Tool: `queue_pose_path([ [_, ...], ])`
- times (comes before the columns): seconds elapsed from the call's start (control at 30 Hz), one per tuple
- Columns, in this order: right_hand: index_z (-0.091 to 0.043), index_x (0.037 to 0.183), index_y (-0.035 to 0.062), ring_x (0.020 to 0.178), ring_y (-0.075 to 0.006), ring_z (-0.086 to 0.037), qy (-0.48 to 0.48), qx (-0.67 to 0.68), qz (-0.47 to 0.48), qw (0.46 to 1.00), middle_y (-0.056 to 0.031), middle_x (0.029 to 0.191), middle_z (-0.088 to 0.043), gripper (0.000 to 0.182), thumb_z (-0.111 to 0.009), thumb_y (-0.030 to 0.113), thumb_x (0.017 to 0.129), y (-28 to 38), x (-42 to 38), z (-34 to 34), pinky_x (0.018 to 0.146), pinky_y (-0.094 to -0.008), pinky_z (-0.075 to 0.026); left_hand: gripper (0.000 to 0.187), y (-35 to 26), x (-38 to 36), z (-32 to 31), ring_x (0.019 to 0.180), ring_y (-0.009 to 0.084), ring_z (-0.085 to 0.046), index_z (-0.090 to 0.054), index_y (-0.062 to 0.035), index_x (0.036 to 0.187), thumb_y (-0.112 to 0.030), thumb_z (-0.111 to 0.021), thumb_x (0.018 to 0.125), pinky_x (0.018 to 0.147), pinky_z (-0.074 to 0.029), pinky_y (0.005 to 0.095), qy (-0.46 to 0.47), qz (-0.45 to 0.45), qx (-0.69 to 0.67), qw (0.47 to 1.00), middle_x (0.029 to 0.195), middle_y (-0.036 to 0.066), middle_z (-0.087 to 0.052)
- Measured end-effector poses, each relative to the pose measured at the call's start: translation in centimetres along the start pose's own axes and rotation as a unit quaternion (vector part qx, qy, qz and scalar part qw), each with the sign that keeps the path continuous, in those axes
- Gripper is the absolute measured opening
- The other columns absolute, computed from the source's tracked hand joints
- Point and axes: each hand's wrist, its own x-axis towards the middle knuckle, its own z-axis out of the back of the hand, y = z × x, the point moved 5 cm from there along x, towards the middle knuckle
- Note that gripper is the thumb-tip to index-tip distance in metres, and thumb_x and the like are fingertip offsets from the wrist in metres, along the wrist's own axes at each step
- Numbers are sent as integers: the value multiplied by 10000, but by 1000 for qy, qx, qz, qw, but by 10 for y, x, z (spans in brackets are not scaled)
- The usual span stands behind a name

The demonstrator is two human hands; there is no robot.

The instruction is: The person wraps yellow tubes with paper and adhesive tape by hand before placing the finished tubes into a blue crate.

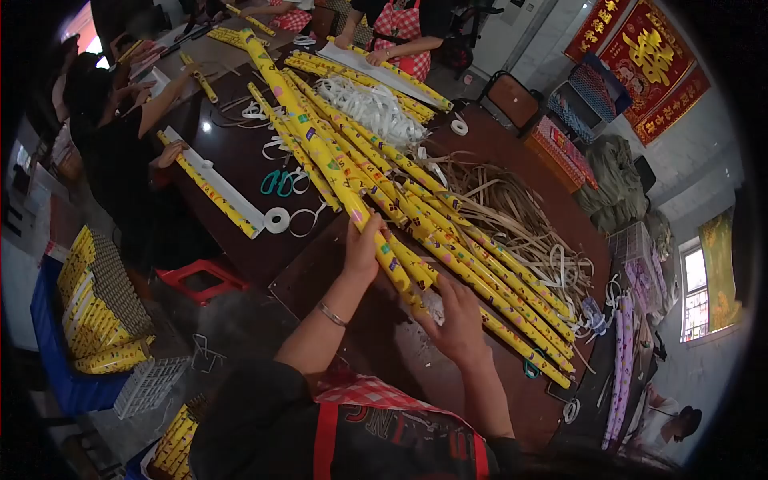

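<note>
My left hand (364, 246) is wrapped around a long roll of yellow patterned wrapping paper (304, 120), which slants from the far side of the table toward me. At its near end, my right hand (454, 324) has its thumb and fingers closed about the roll's tip; part of the grip is hidden. Beneath and beside it lies a pile of similar yellow rolls (480, 260), pointing toward the lower right. Teal-handled scissors (277, 183) and a roll of white tape (277, 219) lie left of my left hand.
Brown strips (512, 200) and white ribbon (372, 108) heap on the dark table (360, 328). A person at left (112, 160) handles a yellow roll; another works opposite (396, 32). A red stool (200, 280) and blue crate (52, 344) of rolls stand left. Purple rolls (618, 372) lean right.
</note>
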Motion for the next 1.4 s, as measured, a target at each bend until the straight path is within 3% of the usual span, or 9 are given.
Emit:
queue_pose_path([
  [0.17,-476,1239,19,855,-382,-591,49,23,-49,997,-192,982,-602,536,-686,246,801,2,-10,-30,743,-445,-487,118,-8,-46,-33,667,138,-541,-494,-104,989,-127,-575,906,600,-449,278,62,28,-57,996,796,16,-517],
  [0.4,-435,1269,38,843,-398,-610,11,84,-82,993,-219,988,-613,545,-668,255,827,11,-24,-24,687,-458,-494,96,-23,-43,-40,643,131,-541,-521,-107,945,-167,-588,910,577,-453,268,64,31,-61,996,777,2,-523],
  [0.77,-497,1187,49,841,-419,-624,204,232,-101,946,-228,897,-634,462,-679,274,827,-20,-84,-8,685,-459,-500,184,-128,29,-8,611,126,-492,-515,-119,995,-296,-534,948,574,-446,292,56,-20,-110,992,766,-15,-495],
  [0.87,-503,1164,37,831,-405,-632,279,212,-164,922,-220,886,-635,435,-682,241,824,-29,-102,-3,685,-452,-500,364,-163,44,4,624,125,-483,-529,-119,1011,-471,-455,957,577,-434,285,70,-59,-146,985,773,-15,-511],
  [1.03,-520,1117,36,786,-391,-626,167,82,-139,973,-205,863,-630,390,-659,272,839,-34,-111,-13,668,-444,-490,462,-162,40,13,672,153,-523,-501,-89,1094,-512,-364,970,578,-461,304,-105,-109,-13,988,803,10,-540],
  [1.1,-525,1101,49,809,-414,-614,138,98,-155,973,-213,894,-628,388,-646,316,847,-37,-110,-11,684,-464,-485,433,-153,40,12,716,162,-539,-514,-89,1090,-482,-371,978,627,-472,320,-34,-80,-102,991,833,15,-547],
  [1.17,-563,985,8,672,-296,-622,172,157,-137,963,-170,734,-615,288,-624,262,865,-38,-113,-12,600,-372,-479,384,-140,35,8,791,179,-556,-514,-82,1113,-428,-410,981,689,-481,352,58,-42,-149,986,893,25,-558],
  [1.3,-568,947,-2,640,-250,-615,229,205,-165,937,-140,708,-606,263,-579,255,894,-43,-119,-17,581,-351,-475,404,-110,14,-7,855,192,-556,-483,-66,1197,-399,-453,971,735,-480,380,214,-4,-196,957,943,30,-560],
  [1.4,-562,958,-9,603,-203,-596,231,231,-163,931,-108,691,-593,270,-517,256,929,-45,-122,-21,558,-334,-469,389,-89,-2,-1,898,217,-592,-440,-121,1289,-348,-462,974,764,-506,432,197,28,-165,966,1015,49,-578],
])
